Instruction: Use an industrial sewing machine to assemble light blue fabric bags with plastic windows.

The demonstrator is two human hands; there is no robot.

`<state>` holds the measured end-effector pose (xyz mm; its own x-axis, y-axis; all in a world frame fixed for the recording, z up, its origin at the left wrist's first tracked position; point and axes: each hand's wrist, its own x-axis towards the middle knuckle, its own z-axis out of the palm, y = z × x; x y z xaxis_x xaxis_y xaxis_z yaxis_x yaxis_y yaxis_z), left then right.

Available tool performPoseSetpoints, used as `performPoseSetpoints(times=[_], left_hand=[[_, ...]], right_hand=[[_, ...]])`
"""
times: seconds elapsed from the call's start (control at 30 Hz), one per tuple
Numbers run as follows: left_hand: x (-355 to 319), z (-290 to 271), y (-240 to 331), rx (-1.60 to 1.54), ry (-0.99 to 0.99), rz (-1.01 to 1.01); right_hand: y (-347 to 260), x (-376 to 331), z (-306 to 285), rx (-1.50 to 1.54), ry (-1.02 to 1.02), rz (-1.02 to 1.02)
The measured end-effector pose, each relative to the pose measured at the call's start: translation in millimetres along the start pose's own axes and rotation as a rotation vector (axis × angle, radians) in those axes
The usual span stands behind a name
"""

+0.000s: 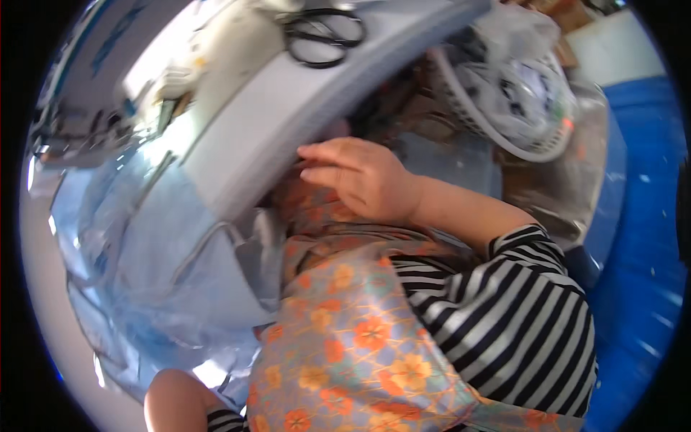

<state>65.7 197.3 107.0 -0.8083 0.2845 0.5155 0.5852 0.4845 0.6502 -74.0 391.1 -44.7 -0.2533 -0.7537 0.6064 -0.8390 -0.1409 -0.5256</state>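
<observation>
My right hand is raised over my lap, close to the grey edge of a white tabletop. Its fingers point left and are apart, with nothing visible between them. Below it lies a grey apron with orange flowers, bunched into folds near the wrist. Of my left arm only a bare bent part shows at the lower left; the left hand is out of view. A pair of scissors with black handles lies on the tabletop, beyond my right hand.
Light blue plastic sheeting hangs at the left. A white perforated basket with clear plastic bags stands at the upper right, over a brownish transparent-walled container. A bright blue surface runs along the right. Blurred white equipment sits on the table.
</observation>
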Motion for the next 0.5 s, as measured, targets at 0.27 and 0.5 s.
performPoseSetpoints(times=[0.27,0.5], left_hand=[[-3.2,24.2,34.6,-0.767,-0.129,0.312],[-16.7,23.0,64.7,-1.298,-0.239,0.469]], right_hand=[[86.5,-150.4,-168.5,-0.584,0.558,0.812],[185.9,-269.3,-291.3,-0.532,0.934,1.161]])
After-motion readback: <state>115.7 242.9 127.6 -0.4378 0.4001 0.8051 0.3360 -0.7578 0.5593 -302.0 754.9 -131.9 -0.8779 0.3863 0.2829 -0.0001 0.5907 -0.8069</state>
